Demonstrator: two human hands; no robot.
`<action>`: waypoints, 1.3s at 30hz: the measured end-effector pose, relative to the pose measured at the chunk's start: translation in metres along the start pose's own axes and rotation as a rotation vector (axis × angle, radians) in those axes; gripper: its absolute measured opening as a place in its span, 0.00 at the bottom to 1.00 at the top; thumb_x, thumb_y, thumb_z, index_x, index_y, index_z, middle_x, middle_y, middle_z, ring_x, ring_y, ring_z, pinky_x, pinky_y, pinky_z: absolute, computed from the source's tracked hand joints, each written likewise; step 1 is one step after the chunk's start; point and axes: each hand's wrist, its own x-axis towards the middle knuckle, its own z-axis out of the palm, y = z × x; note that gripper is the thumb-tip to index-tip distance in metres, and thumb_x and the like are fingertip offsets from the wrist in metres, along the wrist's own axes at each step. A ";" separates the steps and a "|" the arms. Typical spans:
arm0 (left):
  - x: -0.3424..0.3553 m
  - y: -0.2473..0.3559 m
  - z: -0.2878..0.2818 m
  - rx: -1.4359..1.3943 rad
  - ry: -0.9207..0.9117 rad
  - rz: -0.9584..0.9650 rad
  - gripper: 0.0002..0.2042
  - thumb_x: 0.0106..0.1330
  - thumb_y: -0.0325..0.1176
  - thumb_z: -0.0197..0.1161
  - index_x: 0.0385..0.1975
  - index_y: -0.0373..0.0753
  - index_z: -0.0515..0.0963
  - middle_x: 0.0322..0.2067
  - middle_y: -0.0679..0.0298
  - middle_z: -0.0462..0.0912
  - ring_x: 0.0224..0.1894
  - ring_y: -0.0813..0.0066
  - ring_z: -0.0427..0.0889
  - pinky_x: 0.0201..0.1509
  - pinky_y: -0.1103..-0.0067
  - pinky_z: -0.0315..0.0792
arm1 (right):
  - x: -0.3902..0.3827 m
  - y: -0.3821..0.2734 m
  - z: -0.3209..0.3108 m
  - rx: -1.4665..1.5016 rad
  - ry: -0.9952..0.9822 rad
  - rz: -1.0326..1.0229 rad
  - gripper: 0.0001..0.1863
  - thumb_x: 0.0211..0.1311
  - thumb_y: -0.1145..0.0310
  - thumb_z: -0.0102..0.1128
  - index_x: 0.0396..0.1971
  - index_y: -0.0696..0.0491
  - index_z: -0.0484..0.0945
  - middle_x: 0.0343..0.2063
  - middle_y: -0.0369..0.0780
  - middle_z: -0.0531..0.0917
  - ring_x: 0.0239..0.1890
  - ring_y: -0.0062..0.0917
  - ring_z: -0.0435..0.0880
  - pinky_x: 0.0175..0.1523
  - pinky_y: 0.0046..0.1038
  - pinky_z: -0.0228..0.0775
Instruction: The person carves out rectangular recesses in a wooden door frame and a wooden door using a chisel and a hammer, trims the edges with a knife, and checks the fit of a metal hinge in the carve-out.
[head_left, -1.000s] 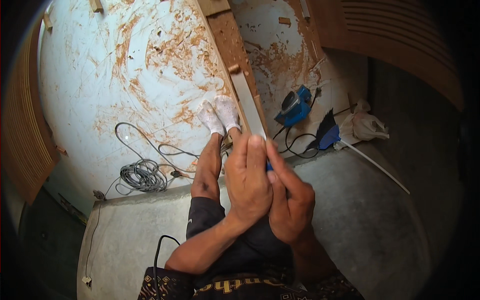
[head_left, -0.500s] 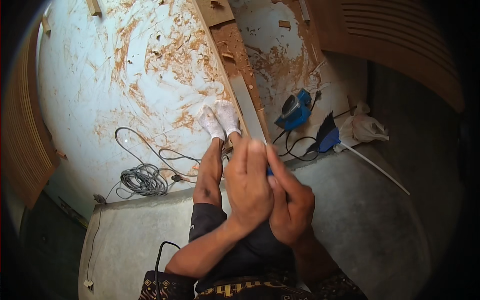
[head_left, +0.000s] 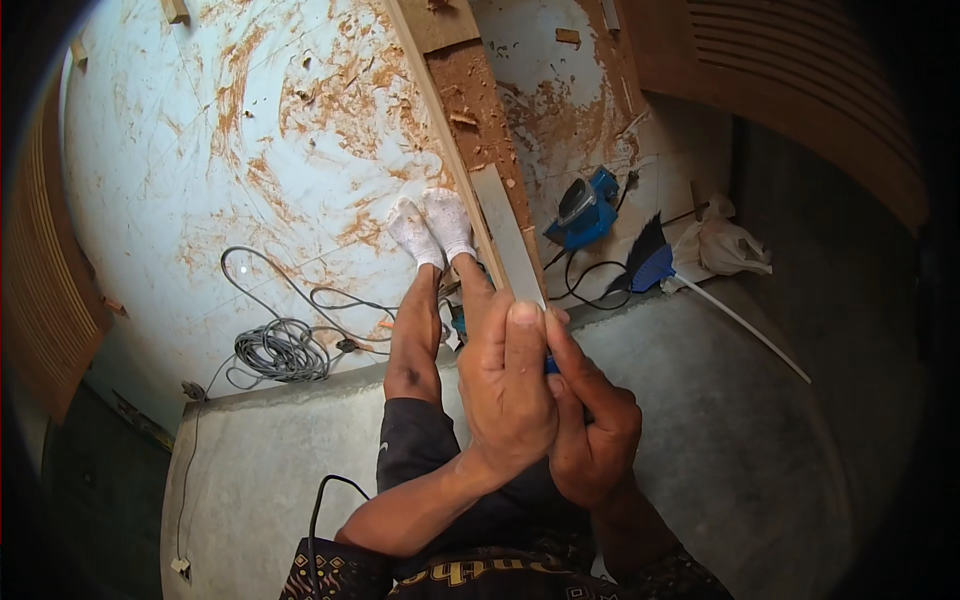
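Note:
In front of my body both hands close round a long flat grey metal blade (head_left: 512, 240) with a bit of blue handle (head_left: 551, 365) showing between them. Its far end is squared off and points away over a wooden plank; whether it touches the wood I cannot tell. My left hand (head_left: 508, 390), fingers folded and thumb on top, wraps the blade's near end. My right hand (head_left: 597, 430) presses against it from the right, fingers curled about the blue handle. The palms hide most of the handle. The plank (head_left: 437, 108) runs away from me, with wood shavings in its recessed face.
A blue electric planer (head_left: 585, 210) lies right of the plank, near a blue-headed broom (head_left: 652, 268) and a white plastic bag (head_left: 735, 245). A coiled grey cable (head_left: 280, 350) sits left of my legs. Slatted wooden panels (head_left: 790, 80) stand at both sides. Shavings litter the white floor (head_left: 150, 200).
Both hands have drawn slightly nearer and to the right, and the blade has come with them. My grip is the same. The view has shifted a little.

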 end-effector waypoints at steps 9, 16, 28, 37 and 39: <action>0.003 0.008 0.000 0.017 -0.015 -0.011 0.19 0.85 0.39 0.47 0.36 0.31 0.79 0.28 0.61 0.80 0.30 0.78 0.74 0.36 0.78 0.71 | -0.007 0.009 0.003 0.001 0.036 -0.021 0.24 0.73 0.81 0.52 0.67 0.64 0.75 0.63 0.58 0.80 0.69 0.46 0.79 0.71 0.39 0.72; -0.005 0.006 -0.001 -0.029 -0.026 -0.134 0.20 0.85 0.39 0.43 0.40 0.31 0.79 0.40 0.61 0.80 0.41 0.76 0.80 0.45 0.78 0.74 | -0.004 0.011 0.005 0.024 0.034 -0.007 0.24 0.73 0.81 0.52 0.68 0.62 0.75 0.62 0.58 0.81 0.66 0.47 0.81 0.69 0.38 0.74; 0.007 0.001 -0.019 0.464 -0.101 0.118 0.17 0.82 0.37 0.46 0.35 0.32 0.77 0.35 0.57 0.79 0.34 0.67 0.78 0.37 0.70 0.73 | 0.016 0.004 0.011 0.033 0.027 -0.050 0.24 0.76 0.80 0.47 0.69 0.66 0.72 0.62 0.58 0.82 0.66 0.42 0.82 0.69 0.34 0.72; 0.008 -0.001 -0.002 0.122 -0.016 0.168 0.20 0.83 0.39 0.45 0.34 0.33 0.80 0.37 0.59 0.80 0.37 0.73 0.79 0.42 0.76 0.74 | 0.002 0.006 0.003 -0.029 0.022 -0.036 0.25 0.75 0.80 0.46 0.69 0.67 0.72 0.64 0.58 0.80 0.67 0.42 0.80 0.70 0.34 0.71; 0.013 0.007 -0.002 0.094 -0.028 0.123 0.20 0.84 0.39 0.44 0.36 0.33 0.79 0.37 0.61 0.81 0.37 0.76 0.79 0.42 0.78 0.74 | 0.002 0.005 0.005 -0.039 0.035 -0.059 0.25 0.75 0.81 0.46 0.69 0.67 0.71 0.64 0.58 0.80 0.67 0.42 0.80 0.70 0.34 0.71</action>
